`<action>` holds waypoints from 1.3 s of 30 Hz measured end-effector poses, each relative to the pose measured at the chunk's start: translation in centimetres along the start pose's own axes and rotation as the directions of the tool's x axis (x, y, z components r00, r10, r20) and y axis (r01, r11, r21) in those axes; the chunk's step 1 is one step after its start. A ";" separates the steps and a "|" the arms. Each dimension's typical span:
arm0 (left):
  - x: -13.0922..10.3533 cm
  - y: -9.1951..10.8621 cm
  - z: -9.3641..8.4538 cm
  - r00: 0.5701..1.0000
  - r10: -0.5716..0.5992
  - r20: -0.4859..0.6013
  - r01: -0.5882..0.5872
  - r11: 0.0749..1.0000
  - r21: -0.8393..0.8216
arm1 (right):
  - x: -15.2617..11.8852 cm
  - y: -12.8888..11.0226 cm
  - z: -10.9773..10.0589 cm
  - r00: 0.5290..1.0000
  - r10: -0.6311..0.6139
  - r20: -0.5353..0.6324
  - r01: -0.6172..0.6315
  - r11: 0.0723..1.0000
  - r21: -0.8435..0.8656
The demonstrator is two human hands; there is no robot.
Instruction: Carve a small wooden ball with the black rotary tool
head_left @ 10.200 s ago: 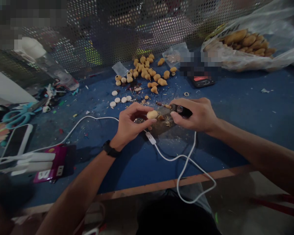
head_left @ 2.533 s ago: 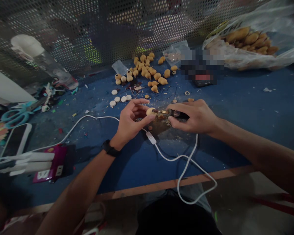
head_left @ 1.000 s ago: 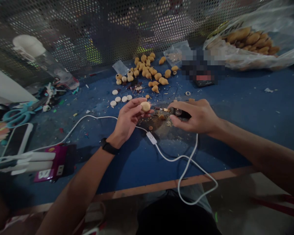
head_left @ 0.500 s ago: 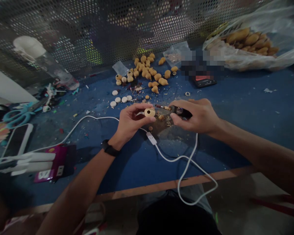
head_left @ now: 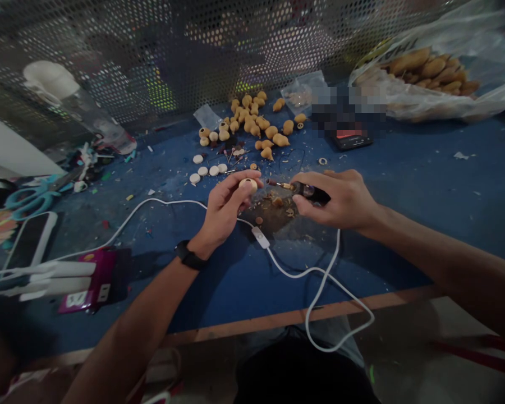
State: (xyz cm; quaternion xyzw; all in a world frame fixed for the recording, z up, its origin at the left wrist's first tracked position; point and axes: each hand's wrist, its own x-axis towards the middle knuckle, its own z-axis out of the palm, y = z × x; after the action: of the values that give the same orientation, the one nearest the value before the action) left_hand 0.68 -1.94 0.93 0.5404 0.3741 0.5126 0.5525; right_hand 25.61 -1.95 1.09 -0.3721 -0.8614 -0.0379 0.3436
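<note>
Between the thumb and fingers of my left hand (head_left: 228,203) is a small pale gourd (head_left: 247,183) with a dark hole cut in it; the thumb covers part of it. My right hand (head_left: 336,199) grips a black rotary tool (head_left: 313,193) with a brown sanding bit (head_left: 273,182) pointing left. A gap separates the bit from the gourd. Below them, shavings and cut bits (head_left: 278,202) lie on a dark patch of the blue table (head_left: 219,292). A white cord with an inline switch (head_left: 260,237) runs under the hands.
Several whole gourds (head_left: 252,123) are heaped at the back, with white discs (head_left: 214,170) in front. A plastic bag of gourds (head_left: 433,67) lies back right, a black device (head_left: 351,140) near it. Scissors (head_left: 33,196), a phone (head_left: 29,241) and a purple box (head_left: 103,275) are at left.
My left hand has turned the gourd, so its hole now faces upward and away, and moved it slightly left from the bit. My right hand with the rotary tool has stayed in place.
</note>
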 end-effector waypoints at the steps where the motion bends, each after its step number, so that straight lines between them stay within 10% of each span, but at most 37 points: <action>1: 0.0 0.1 0.1 1.000 -0.022 -0.009 0.022 0.999 -0.037 | 0.0 0.0 0.0 1.000 0.000 0.003 0.000 1.000 0.001; 20: -0.1 -0.3 0.0 0.985 -0.163 0.059 0.169 0.980 -0.103 | -0.3 0.1 0.4 0.999 -0.043 -0.033 0.043 0.999 0.000; 39: 0.1 -0.7 -0.1 0.998 0.057 0.004 -0.057 0.980 0.192 | -0.2 0.1 0.3 1.000 0.001 0.022 -0.001 1.000 0.011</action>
State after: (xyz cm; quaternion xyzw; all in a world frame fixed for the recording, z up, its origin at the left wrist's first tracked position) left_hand 0.69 -1.78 0.27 0.6013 0.4064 0.4900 0.4828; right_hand 25.63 -1.97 0.73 -0.3711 -0.8651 -0.0288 0.3363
